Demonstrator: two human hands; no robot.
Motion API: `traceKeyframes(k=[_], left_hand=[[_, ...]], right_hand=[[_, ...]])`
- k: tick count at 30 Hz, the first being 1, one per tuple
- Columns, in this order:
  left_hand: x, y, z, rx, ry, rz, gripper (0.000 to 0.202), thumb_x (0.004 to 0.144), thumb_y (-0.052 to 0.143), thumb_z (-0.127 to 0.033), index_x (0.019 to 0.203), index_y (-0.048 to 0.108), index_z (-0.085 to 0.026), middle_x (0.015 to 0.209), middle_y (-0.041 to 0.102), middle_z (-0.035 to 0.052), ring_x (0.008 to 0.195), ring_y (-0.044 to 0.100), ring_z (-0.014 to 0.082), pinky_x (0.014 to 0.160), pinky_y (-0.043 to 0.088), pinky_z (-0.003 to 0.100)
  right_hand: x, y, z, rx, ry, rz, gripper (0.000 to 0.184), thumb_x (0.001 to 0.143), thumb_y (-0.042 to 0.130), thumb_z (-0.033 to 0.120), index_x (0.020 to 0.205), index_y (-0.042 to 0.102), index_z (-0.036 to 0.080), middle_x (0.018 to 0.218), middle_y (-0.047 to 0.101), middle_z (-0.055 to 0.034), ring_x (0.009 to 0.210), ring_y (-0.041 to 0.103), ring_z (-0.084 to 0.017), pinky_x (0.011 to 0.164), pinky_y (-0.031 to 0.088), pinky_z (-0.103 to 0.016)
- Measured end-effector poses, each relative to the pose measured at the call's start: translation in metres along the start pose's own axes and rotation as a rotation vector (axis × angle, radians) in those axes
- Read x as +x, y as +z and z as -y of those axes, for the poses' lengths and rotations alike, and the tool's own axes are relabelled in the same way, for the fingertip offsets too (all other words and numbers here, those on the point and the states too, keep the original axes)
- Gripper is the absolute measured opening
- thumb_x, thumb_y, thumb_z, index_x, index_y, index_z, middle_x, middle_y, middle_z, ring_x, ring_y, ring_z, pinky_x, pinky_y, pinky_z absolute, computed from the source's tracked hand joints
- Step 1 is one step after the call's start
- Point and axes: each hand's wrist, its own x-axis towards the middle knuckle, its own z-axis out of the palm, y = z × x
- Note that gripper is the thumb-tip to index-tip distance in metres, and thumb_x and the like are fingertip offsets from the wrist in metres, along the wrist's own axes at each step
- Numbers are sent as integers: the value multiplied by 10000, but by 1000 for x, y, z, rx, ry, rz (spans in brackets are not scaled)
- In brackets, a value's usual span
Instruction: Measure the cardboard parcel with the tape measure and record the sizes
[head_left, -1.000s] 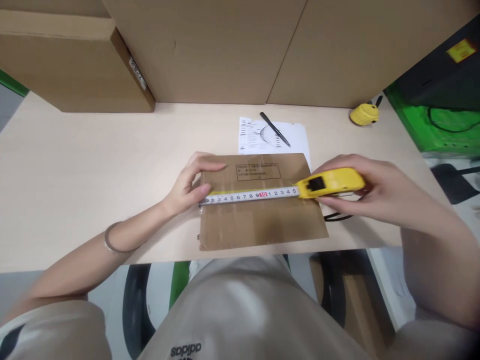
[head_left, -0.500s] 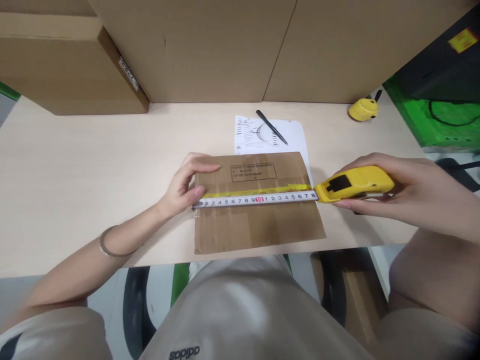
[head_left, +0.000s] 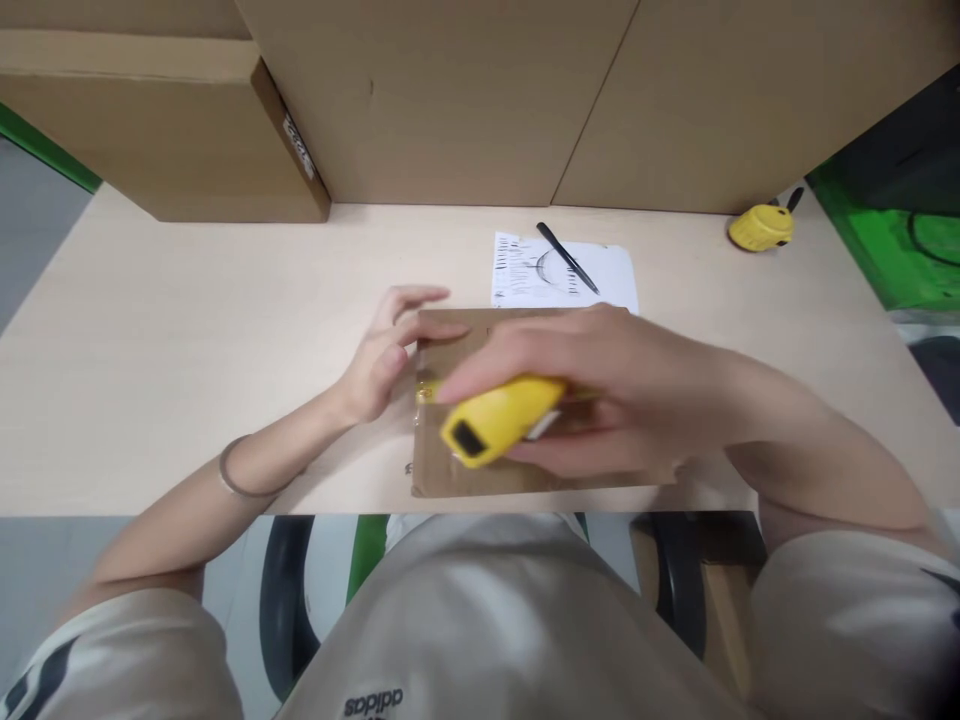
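A flat brown cardboard box (head_left: 465, 478) lies near the front edge of the table, with a strip of yellow tape (head_left: 427, 392) across its top. My right hand (head_left: 600, 385) is wrapped round a yellow tape measure (head_left: 499, 420) above the box, slightly blurred by motion. Only a short white piece, perhaps of the blade, shows beside the case. At the box's left edge is my left hand (head_left: 382, 355), its fingers spread and the index finger reaching over the top. Whether its thumb touches the box I cannot tell. My right hand hides much of the box top.
Behind the box lies a white sheet with drawn marks (head_left: 517, 285), a black pen (head_left: 568, 258) resting on it. A second yellow tape measure (head_left: 761, 228) sits at the back right. Large cardboard boxes (head_left: 465, 110) line the table's (head_left: 187, 350) back, another (head_left: 150, 140) at the left.
My right hand has swung left with the tape measure, from beside the box to over it. The long blade across the box is no longer seen. My left hand has loosened its grip.
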Motion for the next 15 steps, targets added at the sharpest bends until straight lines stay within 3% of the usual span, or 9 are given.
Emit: traceKeyframes(k=[1,2,4,6,7,8,11,15], left_hand=[[3,-4,-14,153,121,48,598,1079,415,-679,1183,804,-237,1485,640,150,1420,581,380,1231,483,631],[6,-7,-30,314,200,24,473,1100,458,-551,1204,784,-222,1490,632,151,1415,588,364,1196,525,605],[8,-6,-67,500,311,50,246,1068,580,-325,1217,735,-208,1294,727,115,1215,706,277,1029,654,472],[4,4,-100,526,431,221,206,1073,556,-262,1183,704,-170,1168,771,111,1101,754,235,920,699,380],[1,12,-112,540,481,325,232,1087,538,-282,1182,691,-135,1161,781,139,1112,767,243,922,709,368],[-3,21,-120,549,514,357,264,1095,541,-314,1178,679,-105,1178,789,171,1141,778,267,957,711,387],[-15,44,-122,527,494,358,289,1100,538,-341,1149,648,-78,1228,802,231,1219,788,312,1004,709,414],[-18,52,-108,549,487,378,306,1099,515,-370,1095,650,-97,1189,823,196,1194,795,301,994,694,381]], right_hand=[[-13,-8,2,62,20,-38,484,909,753,135,1332,650,348,1308,760,44,1052,752,-153,817,563,-255],[-27,-16,4,109,45,-67,516,873,787,123,1312,629,342,1257,764,48,1025,756,-150,817,577,-250],[-52,-29,5,158,104,-58,561,797,822,98,1259,607,331,1164,770,45,981,763,-154,794,592,-242],[-67,-37,4,180,129,68,563,722,777,46,1193,623,314,1112,782,40,939,765,-155,772,590,-237],[-71,-39,2,180,138,143,550,690,729,17,1153,642,302,1102,788,39,927,760,-152,778,586,-238],[-72,-39,1,175,146,208,533,668,682,2,1117,664,289,1104,790,34,932,753,-153,794,581,-245],[-68,-36,-4,148,159,316,439,690,632,16,1051,714,251,1106,783,0,973,715,-168,819,559,-269],[-58,-34,-11,140,137,335,319,807,653,63,1076,725,219,1118,759,-52,973,696,-175,763,536,-261]])
